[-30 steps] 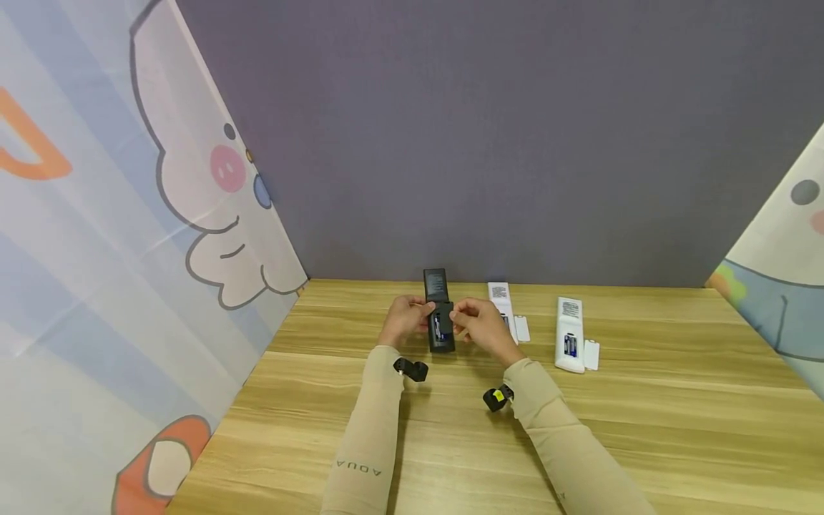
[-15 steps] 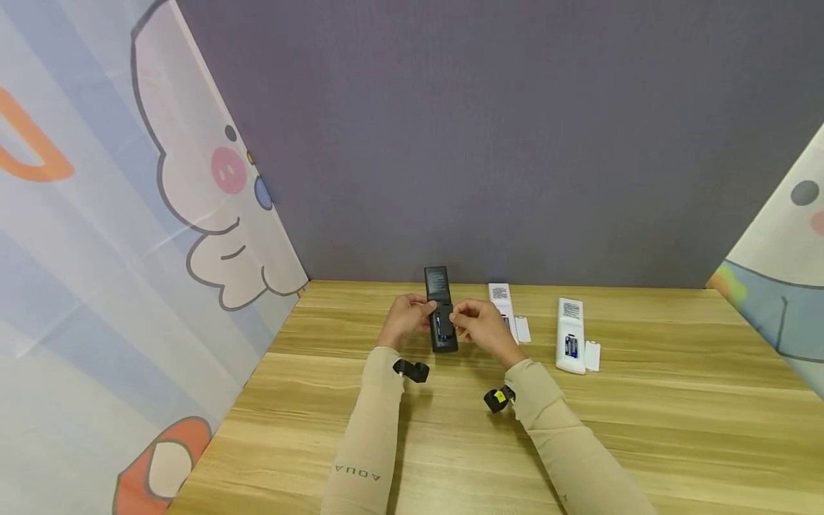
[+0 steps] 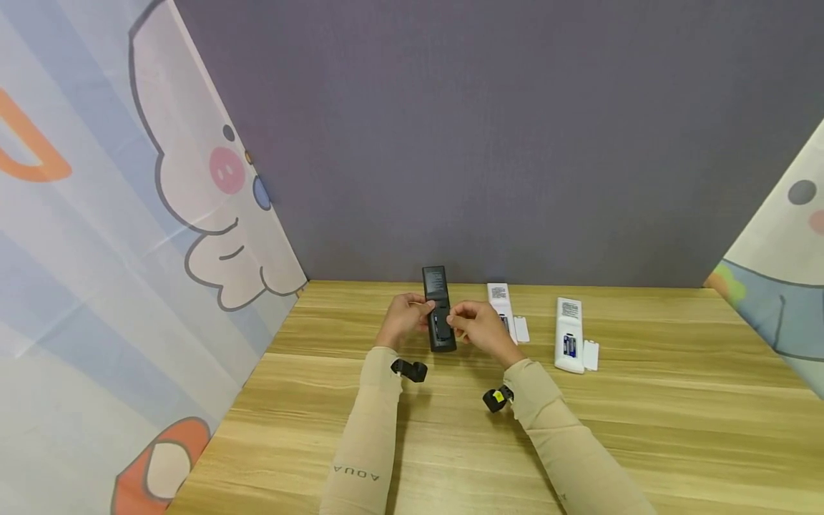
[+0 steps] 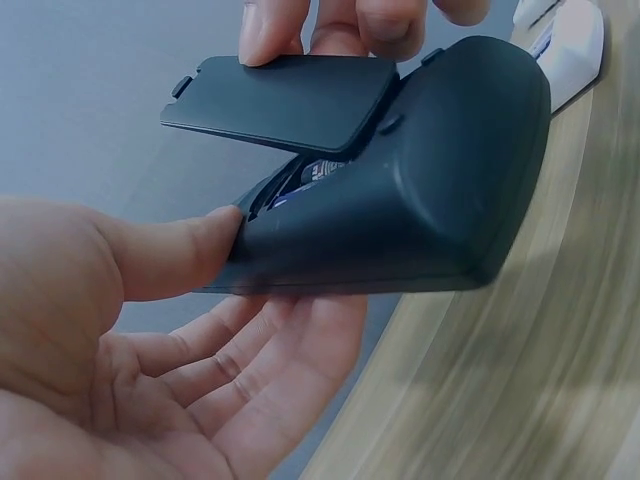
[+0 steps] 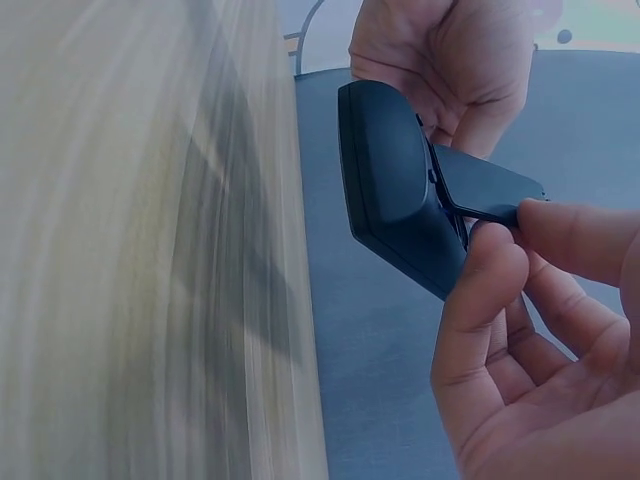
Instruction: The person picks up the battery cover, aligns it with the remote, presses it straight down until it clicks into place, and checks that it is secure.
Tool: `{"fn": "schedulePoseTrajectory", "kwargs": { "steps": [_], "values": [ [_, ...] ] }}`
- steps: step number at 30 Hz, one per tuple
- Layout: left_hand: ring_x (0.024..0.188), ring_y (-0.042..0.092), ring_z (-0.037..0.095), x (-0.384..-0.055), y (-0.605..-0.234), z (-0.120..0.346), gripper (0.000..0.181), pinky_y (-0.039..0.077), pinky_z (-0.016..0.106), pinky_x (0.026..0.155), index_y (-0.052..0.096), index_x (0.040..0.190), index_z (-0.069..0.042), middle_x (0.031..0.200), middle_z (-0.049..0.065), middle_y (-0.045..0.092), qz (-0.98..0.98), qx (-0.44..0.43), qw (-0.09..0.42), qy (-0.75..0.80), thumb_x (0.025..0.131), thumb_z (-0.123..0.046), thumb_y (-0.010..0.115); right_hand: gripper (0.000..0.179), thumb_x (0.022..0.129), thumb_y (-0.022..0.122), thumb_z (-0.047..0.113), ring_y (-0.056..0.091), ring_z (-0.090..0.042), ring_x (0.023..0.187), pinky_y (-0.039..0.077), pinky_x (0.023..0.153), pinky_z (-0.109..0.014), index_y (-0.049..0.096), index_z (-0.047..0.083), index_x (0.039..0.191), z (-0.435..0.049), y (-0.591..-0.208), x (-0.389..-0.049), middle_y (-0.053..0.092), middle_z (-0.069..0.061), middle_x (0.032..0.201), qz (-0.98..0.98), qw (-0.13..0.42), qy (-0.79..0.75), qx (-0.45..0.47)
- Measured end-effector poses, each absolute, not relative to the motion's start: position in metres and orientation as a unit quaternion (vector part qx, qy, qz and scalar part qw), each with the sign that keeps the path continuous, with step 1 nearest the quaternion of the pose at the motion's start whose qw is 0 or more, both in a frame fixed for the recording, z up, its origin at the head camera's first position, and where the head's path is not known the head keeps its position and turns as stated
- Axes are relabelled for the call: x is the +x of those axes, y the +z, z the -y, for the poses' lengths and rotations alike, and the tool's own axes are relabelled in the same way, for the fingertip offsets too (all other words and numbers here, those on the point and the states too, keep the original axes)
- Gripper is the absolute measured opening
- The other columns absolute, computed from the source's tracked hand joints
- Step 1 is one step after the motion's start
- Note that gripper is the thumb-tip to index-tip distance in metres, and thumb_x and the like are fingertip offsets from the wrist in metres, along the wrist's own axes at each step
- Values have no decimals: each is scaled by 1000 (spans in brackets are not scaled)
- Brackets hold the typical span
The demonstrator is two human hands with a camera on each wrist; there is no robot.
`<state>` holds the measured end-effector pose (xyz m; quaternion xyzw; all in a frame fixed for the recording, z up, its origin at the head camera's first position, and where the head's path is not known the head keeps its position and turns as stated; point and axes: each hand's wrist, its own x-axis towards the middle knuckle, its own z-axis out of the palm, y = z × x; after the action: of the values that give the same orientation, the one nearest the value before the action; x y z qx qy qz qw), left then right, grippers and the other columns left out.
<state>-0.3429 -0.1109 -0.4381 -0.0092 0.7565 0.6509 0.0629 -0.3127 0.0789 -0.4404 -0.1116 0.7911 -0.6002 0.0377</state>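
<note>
Remote (image 4: 430, 210), black and back side up, is held above the worktop (image 3: 450, 443); its long axis runs front to back, far end angled slightly left, battery end nearest. The left grip (image 3: 405, 315) is clamped on it between thumb and fingers. The right grip (image 3: 481, 325) pinches an edge of the battery cover (image 4: 290, 95), which slants over the batteries (image 4: 322, 170); they are mostly hidden, a sliver showing in the left wrist view. One white remote (image 3: 498, 297) is partly covered by the right grip.
</note>
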Motion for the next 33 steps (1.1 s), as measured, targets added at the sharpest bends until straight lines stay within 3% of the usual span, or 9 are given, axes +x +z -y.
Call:
{"fn": "schedulePoseTrajectory", "kwargs": {
  "steps": [7, 16, 33],
  "values": [
    [72, 70, 18, -342, -437, 112, 29, 62, 47, 82, 63, 122, 2, 96, 13, 73, -757, -5, 62, 651, 101, -17, 66, 12, 99, 67, 16, 63, -31, 78, 57, 68, -44, 70, 4, 100, -77, -443, -312, 65, -8, 81, -791, 43, -600, -113],
    [72, 70, 19, -341, -435, 113, 28, 61, 52, 85, 64, 121, 3, 95, 13, 73, -757, -7, 61, 650, 101, -16, 66, 12, 99, 67, 16, 62, -24, 74, 57, 68, -44, 70, 5, 102, -76, -446, -313, 63, -6, 81, -797, 39, -591, -118],
    [70, 69, 18, -342, -435, 112, 29, 60, 53, 87, 62, 124, 3, 92, 12, 72, -757, -6, 61, 650, 101, -15, 66, 9, 99, 67, 15, 63, -29, 75, 57, 67, -46, 72, 7, 101, -75, -445, -311, 64, -5, 80, -813, 33, -569, -120]
  ]
}}
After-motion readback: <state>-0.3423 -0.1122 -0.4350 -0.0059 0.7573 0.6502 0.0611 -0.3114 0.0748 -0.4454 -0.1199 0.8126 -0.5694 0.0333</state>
